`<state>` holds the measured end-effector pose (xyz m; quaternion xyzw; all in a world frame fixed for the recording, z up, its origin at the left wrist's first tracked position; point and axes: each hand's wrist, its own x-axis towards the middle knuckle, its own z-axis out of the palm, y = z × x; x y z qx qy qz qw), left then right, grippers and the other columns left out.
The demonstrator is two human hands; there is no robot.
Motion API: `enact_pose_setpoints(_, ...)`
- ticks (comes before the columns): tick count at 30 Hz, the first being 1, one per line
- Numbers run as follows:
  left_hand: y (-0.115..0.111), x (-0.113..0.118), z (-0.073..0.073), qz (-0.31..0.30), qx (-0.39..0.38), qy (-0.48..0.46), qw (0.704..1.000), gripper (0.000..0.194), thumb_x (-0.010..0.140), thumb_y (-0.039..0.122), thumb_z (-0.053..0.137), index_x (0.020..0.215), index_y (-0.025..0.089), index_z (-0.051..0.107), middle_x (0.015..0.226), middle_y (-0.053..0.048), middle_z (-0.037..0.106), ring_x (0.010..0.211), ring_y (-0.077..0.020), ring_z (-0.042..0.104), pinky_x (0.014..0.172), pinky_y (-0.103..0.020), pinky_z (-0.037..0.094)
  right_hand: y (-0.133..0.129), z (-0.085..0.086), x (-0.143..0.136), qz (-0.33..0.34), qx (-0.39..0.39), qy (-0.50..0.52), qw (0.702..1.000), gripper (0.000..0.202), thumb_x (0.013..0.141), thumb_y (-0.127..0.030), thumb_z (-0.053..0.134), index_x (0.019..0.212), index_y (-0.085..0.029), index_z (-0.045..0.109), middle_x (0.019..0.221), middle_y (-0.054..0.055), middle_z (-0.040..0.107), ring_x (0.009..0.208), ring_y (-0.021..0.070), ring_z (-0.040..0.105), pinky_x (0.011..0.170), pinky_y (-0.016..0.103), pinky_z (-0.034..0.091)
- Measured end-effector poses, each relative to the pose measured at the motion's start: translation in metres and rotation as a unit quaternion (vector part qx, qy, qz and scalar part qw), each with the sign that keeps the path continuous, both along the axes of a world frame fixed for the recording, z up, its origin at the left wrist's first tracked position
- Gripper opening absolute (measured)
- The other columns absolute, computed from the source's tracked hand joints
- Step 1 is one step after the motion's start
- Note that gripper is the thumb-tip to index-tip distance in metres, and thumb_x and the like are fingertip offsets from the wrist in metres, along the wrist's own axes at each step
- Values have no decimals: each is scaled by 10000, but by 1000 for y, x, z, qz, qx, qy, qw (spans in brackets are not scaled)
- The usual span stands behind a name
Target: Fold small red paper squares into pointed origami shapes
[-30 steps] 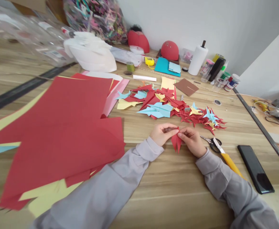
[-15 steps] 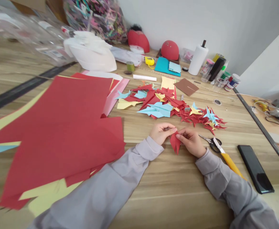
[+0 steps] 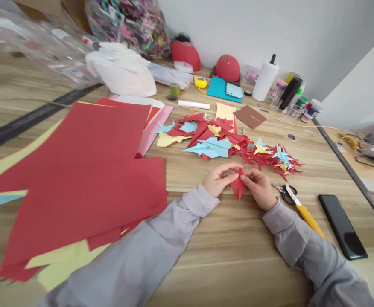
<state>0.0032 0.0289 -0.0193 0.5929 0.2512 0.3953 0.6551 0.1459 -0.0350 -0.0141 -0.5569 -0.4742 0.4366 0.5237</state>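
Note:
Between my two hands is a small folded red paper piece point(image 3: 238, 189), its pointed ends hanging down. My left hand point(image 3: 219, 180) pinches its upper left side with thumb and fingers. On the right side, my right hand point(image 3: 257, 186) grips the same piece between thumb and fingers. Just beyond my hands lies a pile of folded red, blue and yellow paper shapes, with a large light blue one point(image 3: 211, 147) at its front. Large red paper sheets point(image 3: 87, 175) spread over the table to the left, with yellow, pink and blue sheets beneath them.
Right of my right hand lie black-handled scissors point(image 3: 284, 192), a yellow-handled cutter point(image 3: 310, 219) and a black phone point(image 3: 343, 227). A white bottle point(image 3: 265, 80), small jars, a yellow tape measure point(image 3: 200, 82) and a brown paper square point(image 3: 250, 116) are farther back. Clear plastic bottles stand at the far left.
Both hands are still on the red piece, which has risen slightly and shifted a little right. My left fingers now reach farther over its top.

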Motion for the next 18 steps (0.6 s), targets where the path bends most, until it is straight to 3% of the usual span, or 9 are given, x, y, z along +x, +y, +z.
enact_pose_setpoints(4,1,0,-2,17,83,26,996,133,681,177,612,761,167,717,866,-70,620,843,-169,572,739,-272,457,0,-1,1,1,4,7,1000,237,703,-390,657,752,-166,600,558,-26,583,456,78,488,449,208,422)
enact_pose_setpoints(11,4,0,-6,55,36,38,997,238,642,183,636,868,158,707,937,-69,641,723,-138,580,646,-256,484,-1,-1,0,32,-14,41,999,271,696,-371,669,858,-178,570,603,-31,590,481,88,527,469,217,437)
enact_pose_setpoints(18,4,0,-5,50,-1,27,998,235,686,276,628,875,168,715,966,-71,698,932,-200,615,873,-322,468,0,-1,1,33,-3,40,999,243,697,-361,671,808,-168,574,591,-31,585,460,74,506,455,204,424)
